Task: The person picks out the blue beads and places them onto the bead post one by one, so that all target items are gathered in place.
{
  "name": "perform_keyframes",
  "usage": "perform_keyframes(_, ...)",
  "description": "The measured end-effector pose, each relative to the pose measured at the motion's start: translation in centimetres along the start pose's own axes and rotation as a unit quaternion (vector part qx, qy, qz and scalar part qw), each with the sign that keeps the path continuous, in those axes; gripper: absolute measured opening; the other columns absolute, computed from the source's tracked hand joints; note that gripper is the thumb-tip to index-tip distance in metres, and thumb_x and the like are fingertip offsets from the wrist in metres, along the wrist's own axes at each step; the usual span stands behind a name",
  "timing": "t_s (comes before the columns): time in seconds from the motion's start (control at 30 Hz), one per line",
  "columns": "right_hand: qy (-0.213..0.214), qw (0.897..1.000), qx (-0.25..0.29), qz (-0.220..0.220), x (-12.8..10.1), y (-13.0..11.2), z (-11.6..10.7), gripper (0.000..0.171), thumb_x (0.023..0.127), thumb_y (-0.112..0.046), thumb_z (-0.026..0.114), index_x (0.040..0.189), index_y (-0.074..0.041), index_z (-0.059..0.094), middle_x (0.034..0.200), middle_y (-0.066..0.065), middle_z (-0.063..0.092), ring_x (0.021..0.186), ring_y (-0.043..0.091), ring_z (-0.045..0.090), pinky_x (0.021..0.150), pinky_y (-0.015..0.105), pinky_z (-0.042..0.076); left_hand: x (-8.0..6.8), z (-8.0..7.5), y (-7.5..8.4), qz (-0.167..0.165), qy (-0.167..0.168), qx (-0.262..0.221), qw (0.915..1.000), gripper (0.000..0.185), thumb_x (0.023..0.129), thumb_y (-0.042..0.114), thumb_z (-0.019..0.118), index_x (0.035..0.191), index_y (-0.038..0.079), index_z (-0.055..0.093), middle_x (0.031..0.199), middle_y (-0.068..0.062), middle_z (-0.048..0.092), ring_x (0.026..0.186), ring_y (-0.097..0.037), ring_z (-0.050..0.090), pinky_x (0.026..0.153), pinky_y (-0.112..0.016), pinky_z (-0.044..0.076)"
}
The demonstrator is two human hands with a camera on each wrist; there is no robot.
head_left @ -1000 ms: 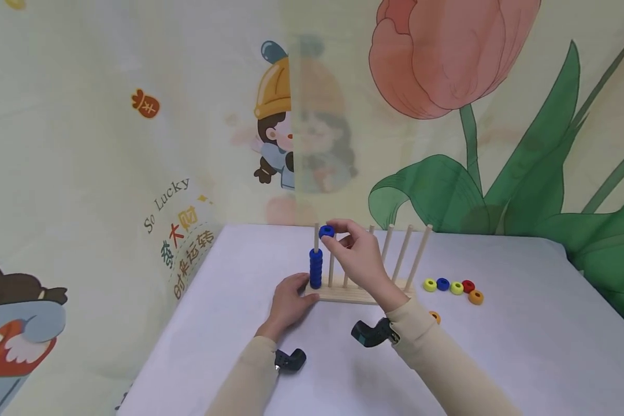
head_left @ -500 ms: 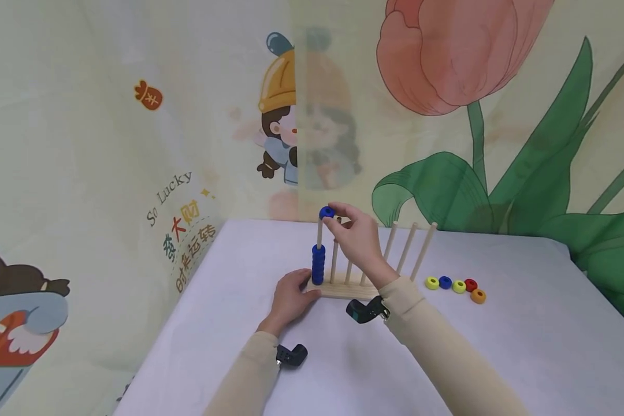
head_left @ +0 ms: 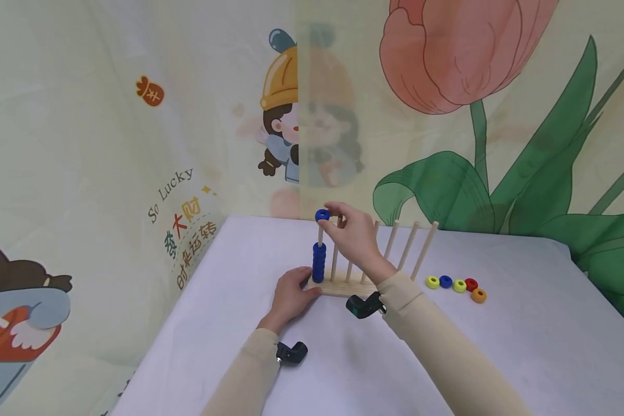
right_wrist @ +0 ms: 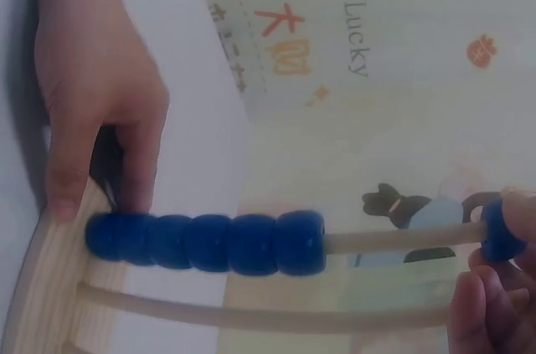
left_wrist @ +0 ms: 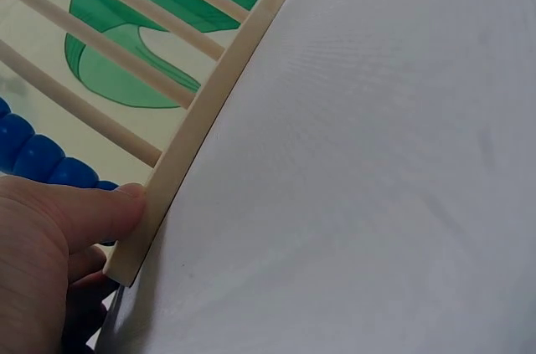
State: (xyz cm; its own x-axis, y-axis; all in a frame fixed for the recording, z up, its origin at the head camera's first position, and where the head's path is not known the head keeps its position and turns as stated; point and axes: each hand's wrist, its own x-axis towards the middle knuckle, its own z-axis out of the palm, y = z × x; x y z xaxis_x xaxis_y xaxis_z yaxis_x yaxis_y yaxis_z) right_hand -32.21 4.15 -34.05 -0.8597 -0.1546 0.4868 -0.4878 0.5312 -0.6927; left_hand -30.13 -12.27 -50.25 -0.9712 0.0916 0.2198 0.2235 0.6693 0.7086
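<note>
My right hand (head_left: 355, 237) pinches a blue bead (head_left: 322, 215) between thumb and fingers at the tip of the leftmost peg (right_wrist: 402, 238). Whether the peg's end has entered the bead's hole I cannot tell. Lower on that peg sits a stack of several blue beads (head_left: 319, 263), reaching down to the wooden base (head_left: 338, 287). With thumb in front and fingers behind, my left hand (head_left: 290, 293) grips the base's left end, as the left wrist view also shows with the thumb (left_wrist: 109, 212) on the wood. Part of the rack is hidden behind my right hand.
Several bare pegs (head_left: 407, 248) rise from the base to the right of the stack. Loose beads lie on the white table right of the rack: yellow (head_left: 433, 282), blue (head_left: 445, 282), red (head_left: 471, 284) and orange (head_left: 479, 296). A printed curtain (head_left: 213, 115) hangs behind.
My right hand has raised the blue bead from beside the leftmost peg to its tip. My left hand keeps its grip. An orange bead near the right sleeve has gone out of sight.
</note>
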Motion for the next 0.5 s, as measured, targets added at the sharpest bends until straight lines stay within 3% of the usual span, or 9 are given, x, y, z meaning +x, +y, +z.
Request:
perform_keyframes(0.27, -0.029, 0.998, -0.06, -0.01, 0.08, 0.03, -0.18, 0.03, 0.09, -0.028, 0.072, 0.117, -0.015, 0.07, 0.099, -0.004, 0.072, 0.065, 0.014, 0.052, 0.05, 0.028, 0.037, 0.06, -0.02, 0.03, -0.002, 0.001, -0.001, 1.0, 0.056, 0.084, 0.026, 0.077, 0.132, 0.002, 0.059, 0.134, -0.012, 0.06, 0.128, -0.03, 0.052, 0.11, -0.046, 0.039)
perform_keyframes(0.5, -0.033, 0.999, -0.032, 0.005, -0.09, 0.23, -0.21, 0.033, 0.09, -0.024, 0.071, 0.121, -0.013, 0.067, 0.104, -0.001, 0.071, 0.074, 0.016, 0.058, 0.06, 0.028, 0.046, 0.06, -0.01, -0.02, 0.015, 0.007, -0.006, 0.9998, 0.056, 0.082, 0.024, 0.078, 0.13, 0.001, 0.061, 0.13, -0.013, 0.062, 0.125, -0.03, 0.055, 0.108, -0.045, 0.04)
